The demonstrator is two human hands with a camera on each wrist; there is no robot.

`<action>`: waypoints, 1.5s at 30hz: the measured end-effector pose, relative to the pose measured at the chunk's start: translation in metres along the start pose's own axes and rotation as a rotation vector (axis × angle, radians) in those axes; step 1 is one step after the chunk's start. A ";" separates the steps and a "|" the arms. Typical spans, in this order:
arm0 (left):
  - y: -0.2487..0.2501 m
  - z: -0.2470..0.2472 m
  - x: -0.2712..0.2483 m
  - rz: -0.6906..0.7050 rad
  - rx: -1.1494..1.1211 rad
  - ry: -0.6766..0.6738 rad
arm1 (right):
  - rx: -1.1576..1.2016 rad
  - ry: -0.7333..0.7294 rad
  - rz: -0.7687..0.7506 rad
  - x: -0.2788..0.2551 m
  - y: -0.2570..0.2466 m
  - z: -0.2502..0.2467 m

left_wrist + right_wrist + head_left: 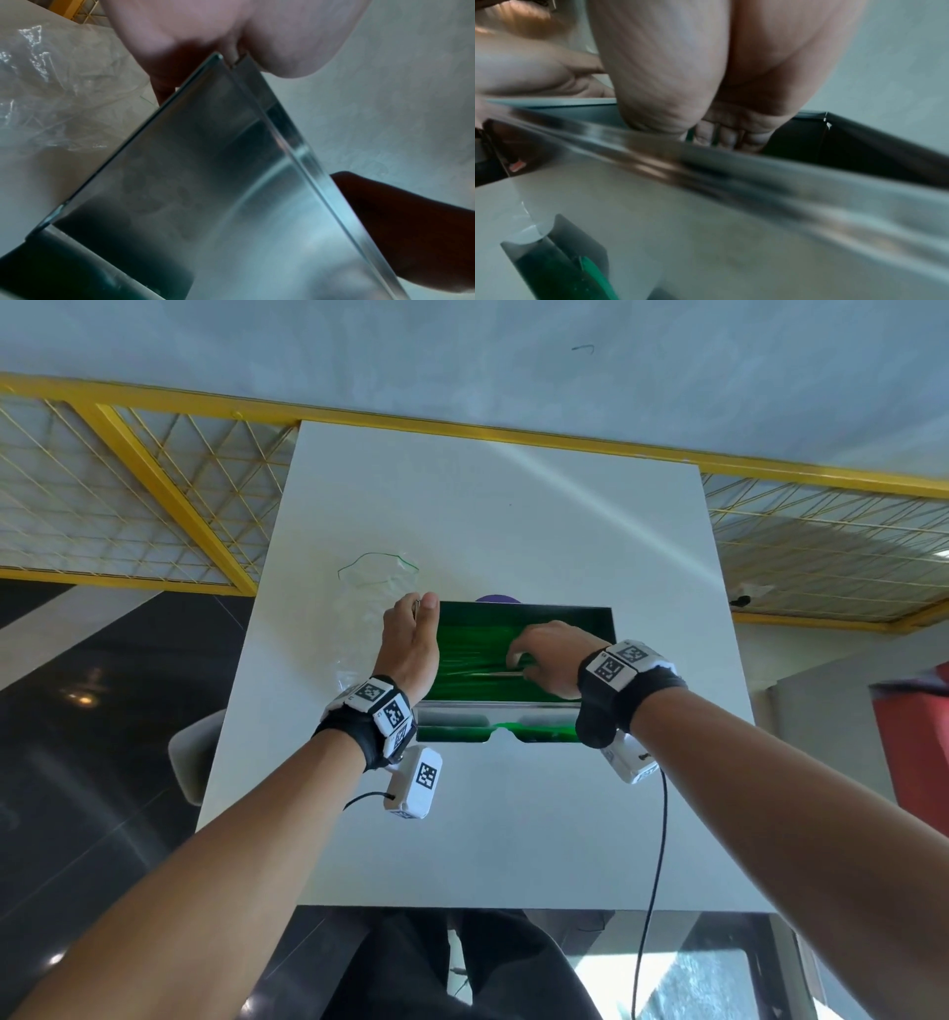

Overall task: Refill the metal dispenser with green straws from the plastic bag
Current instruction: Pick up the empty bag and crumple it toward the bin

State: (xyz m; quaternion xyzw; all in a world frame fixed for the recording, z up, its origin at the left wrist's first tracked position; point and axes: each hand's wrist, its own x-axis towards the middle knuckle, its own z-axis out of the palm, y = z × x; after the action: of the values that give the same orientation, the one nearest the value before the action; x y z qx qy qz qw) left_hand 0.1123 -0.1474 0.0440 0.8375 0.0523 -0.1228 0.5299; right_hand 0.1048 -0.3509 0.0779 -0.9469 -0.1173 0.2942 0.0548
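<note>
The metal dispenser (488, 708) sits mid-way on the table (488, 839), full of green straws (477, 634). The left hand (411, 649) pinches its 9 o'clock wall in a closed grip. The right hand (552, 660) has its grip curled around straws inside. The plastic bag (369, 603) lies at 10 o'clock.

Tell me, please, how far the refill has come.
Done: green straws cover the inside of the dispenser, and the bag to its left looks empty. In hand: the left hand grips the dispenser's left wall; the right hand reaches in, fingers curled on some straws. Left: probably only to level them and take both hands out.
</note>
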 end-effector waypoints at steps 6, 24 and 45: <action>-0.007 0.000 0.004 0.105 0.068 0.036 | 0.083 -0.058 0.062 -0.005 -0.003 0.004; -0.060 -0.061 0.009 -0.484 0.330 0.006 | 0.580 0.381 -0.230 -0.064 -0.098 -0.018; 0.033 -0.172 -0.075 0.305 -0.432 0.466 | 0.813 0.240 -0.341 -0.016 -0.231 -0.064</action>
State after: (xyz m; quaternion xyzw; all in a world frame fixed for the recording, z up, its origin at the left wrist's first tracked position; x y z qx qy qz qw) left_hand 0.0727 -0.0035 0.1626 0.7096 0.0709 0.1661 0.6810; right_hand 0.0848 -0.1344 0.1793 -0.8432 -0.1394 0.1914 0.4827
